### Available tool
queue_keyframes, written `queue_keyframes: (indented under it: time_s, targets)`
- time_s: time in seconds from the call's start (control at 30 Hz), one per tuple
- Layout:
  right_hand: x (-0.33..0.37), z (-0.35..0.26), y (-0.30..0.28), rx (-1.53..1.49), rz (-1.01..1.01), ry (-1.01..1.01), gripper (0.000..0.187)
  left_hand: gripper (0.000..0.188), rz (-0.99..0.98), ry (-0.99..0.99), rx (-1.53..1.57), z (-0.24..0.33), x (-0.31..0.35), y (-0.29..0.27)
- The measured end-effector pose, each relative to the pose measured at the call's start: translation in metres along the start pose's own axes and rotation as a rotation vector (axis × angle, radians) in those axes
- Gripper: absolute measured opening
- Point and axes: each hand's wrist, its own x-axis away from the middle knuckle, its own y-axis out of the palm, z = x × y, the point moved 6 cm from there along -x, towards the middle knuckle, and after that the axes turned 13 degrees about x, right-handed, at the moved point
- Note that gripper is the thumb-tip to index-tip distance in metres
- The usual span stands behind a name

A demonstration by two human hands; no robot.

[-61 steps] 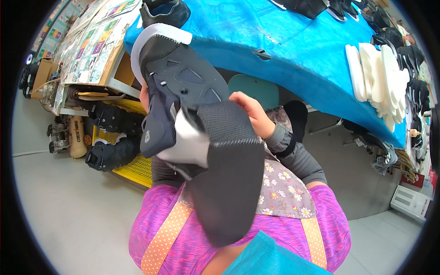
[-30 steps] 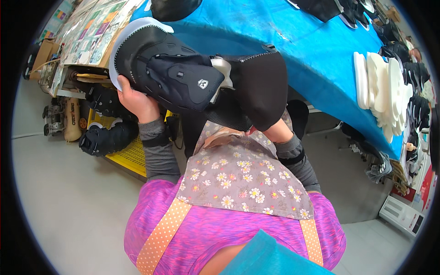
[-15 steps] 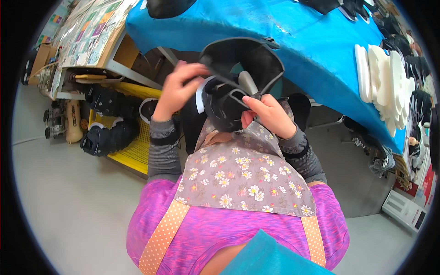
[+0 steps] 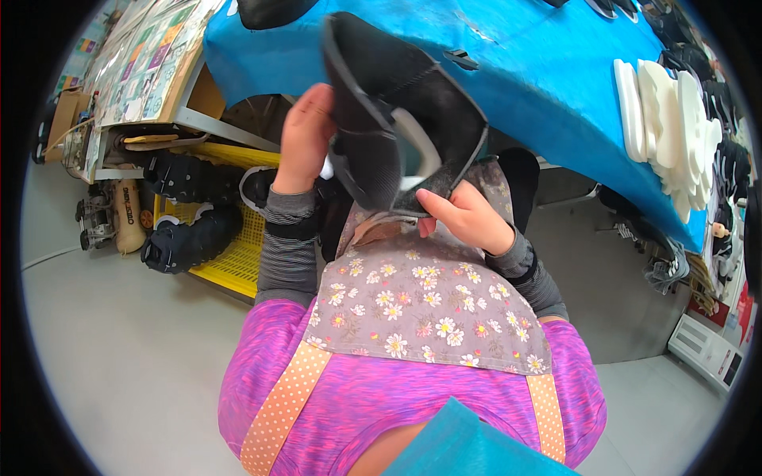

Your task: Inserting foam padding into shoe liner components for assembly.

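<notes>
Above my lap is a black boot upper point(image 4: 365, 166), its wide opening spread apart and a pale grey, curved strip showing through the gap inside. My left hand point(image 4: 308, 135) grips its left side, with the fingers partly hidden behind the black material. At the lower right edge, my right hand point(image 4: 468, 218) pinches the rim between thumb and fingers. The upper hangs tilted over my flowered apron point(image 4: 429, 309), in front of the blue-covered table's near edge.
A blue-covered table point(image 4: 548, 103) spans the far side. Stacked white foot-shaped pieces point(image 4: 671, 135) stand at its right. On the left, a yellow crate point(image 4: 238, 258) holds several black boots point(image 4: 194, 238) beside a paper-covered bench point(image 4: 151, 59). A white box-shaped appliance point(image 4: 702, 349) sits on the floor at right.
My left hand, blurred and apart before, now holds the upper's left side. The upper has been raised and turned, so its opening faces me more. My right hand keeps its pinch.
</notes>
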Motion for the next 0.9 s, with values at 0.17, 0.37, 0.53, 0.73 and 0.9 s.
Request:
queue_keyframes:
  time_s: [0.17, 0.37, 0.53, 0.73, 0.9]
  targets:
    - [0.013, -0.012, 0.006, 0.136, -0.293, -0.489, 0.040, 0.015, -0.108, 0.082, 0.381, 0.030, -0.001, -0.012]
    - [0.004, -0.007, -0.067, 0.222, 0.087, -0.131, 0.020, 0.024, -0.502, -0.034, 0.738, 0.048, 0.000, -0.037]
    - [-0.017, 0.001, -0.119, 0.043, 0.468, -0.236, 0.020, 0.023, -0.957, -0.265, 0.719, 0.068, 0.000, -0.020]
    - [-0.050, -0.040, -0.093, 0.322, 0.438, -0.569, 0.029, 0.028, -1.747, -0.626, 0.717, 0.072, -0.010, 0.000]
    - [-0.058, -0.089, -0.052, 0.503, 0.131, -0.897, 0.048, 0.033, -1.503, -0.239, 0.392, 0.084, -0.001, 0.060]
